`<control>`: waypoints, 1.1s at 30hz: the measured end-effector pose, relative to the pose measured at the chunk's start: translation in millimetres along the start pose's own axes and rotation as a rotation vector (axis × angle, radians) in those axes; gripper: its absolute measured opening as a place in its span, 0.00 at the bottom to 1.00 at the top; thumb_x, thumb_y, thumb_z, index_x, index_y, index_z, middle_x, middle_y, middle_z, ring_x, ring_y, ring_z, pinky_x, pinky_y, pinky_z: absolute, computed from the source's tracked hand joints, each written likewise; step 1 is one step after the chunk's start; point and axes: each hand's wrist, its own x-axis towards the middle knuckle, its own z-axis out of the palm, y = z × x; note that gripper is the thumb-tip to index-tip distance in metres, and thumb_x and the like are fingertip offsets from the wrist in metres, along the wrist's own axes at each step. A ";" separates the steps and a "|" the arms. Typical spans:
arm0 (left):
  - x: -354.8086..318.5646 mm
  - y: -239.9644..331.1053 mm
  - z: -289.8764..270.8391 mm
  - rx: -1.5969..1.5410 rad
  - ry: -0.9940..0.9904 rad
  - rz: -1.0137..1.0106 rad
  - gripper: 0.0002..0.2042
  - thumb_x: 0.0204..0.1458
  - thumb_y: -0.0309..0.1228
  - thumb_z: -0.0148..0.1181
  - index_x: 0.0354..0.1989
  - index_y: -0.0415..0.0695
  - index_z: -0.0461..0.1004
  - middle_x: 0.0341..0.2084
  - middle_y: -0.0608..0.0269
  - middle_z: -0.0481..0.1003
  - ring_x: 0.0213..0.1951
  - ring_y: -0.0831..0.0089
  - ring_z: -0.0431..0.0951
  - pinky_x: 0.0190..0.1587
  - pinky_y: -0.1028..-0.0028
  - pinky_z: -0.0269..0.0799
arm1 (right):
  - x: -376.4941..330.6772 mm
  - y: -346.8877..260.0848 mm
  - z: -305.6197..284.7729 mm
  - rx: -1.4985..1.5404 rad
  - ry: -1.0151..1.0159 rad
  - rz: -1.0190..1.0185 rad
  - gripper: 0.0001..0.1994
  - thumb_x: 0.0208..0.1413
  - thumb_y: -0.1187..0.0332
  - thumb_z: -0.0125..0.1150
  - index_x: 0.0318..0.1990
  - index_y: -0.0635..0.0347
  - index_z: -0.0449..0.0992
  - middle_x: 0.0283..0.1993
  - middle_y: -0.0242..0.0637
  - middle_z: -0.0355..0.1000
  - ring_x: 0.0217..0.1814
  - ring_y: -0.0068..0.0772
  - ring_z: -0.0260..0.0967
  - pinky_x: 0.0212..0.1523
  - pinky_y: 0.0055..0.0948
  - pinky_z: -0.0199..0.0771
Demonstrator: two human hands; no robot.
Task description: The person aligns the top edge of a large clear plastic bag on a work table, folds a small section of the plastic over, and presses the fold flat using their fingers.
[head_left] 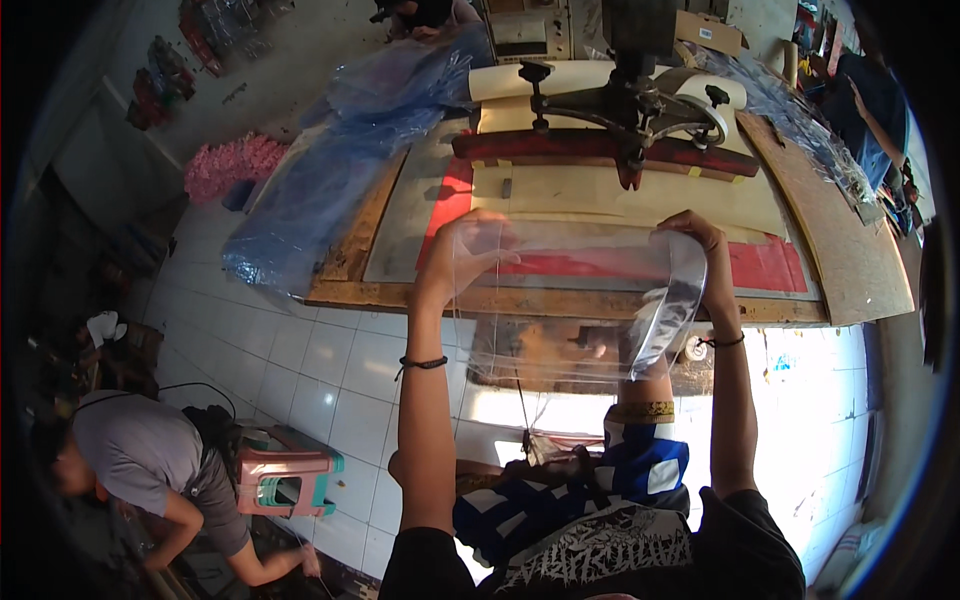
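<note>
Head view: left hand (468, 255) and right hand (697, 240) pinch the clear plastic sheet (570, 300), fingers seemingly closed; keep it taut, square below the press (620, 120).

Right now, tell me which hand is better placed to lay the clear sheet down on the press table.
Probably the left hand: it grips the clear plastic sheet where it is flat, over the table. The right hand holds the curled edge.

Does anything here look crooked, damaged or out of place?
Only the clear plastic sheet: held up between left hand and right hand, its right edge curls over instead of lying flat. Nothing looks spilled or broken.
</note>
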 end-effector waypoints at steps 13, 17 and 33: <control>-7.1 9.8 -9.1 -0.007 0.038 -0.124 0.14 0.43 0.30 0.71 0.38 0.40 0.77 0.28 0.66 0.79 0.34 0.79 0.77 0.39 0.77 0.71 | -2.0 -7.0 5.5 -0.140 0.001 -0.149 0.14 0.46 0.79 0.64 0.42 0.62 0.72 0.32 0.33 0.77 0.37 0.17 0.72 0.41 0.21 0.71; -9.5 19.5 -5.5 0.022 -0.021 -0.171 0.14 0.44 0.33 0.71 0.38 0.41 0.78 0.29 0.66 0.79 0.32 0.80 0.76 0.36 0.79 0.70 | -3.4 0.2 0.8 -0.052 -0.023 -0.124 0.19 0.40 0.83 0.65 0.43 0.61 0.73 0.32 0.30 0.76 0.37 0.16 0.71 0.42 0.20 0.71; -31.0 10.1 3.7 0.046 -0.038 -0.213 0.14 0.50 0.28 0.68 0.43 0.33 0.77 0.39 0.59 0.79 0.34 0.74 0.78 0.42 0.74 0.74 | -11.9 6.6 -7.1 -0.005 -0.011 -0.064 0.09 0.43 0.79 0.59 0.35 0.63 0.76 0.35 0.31 0.76 0.38 0.19 0.71 0.41 0.21 0.70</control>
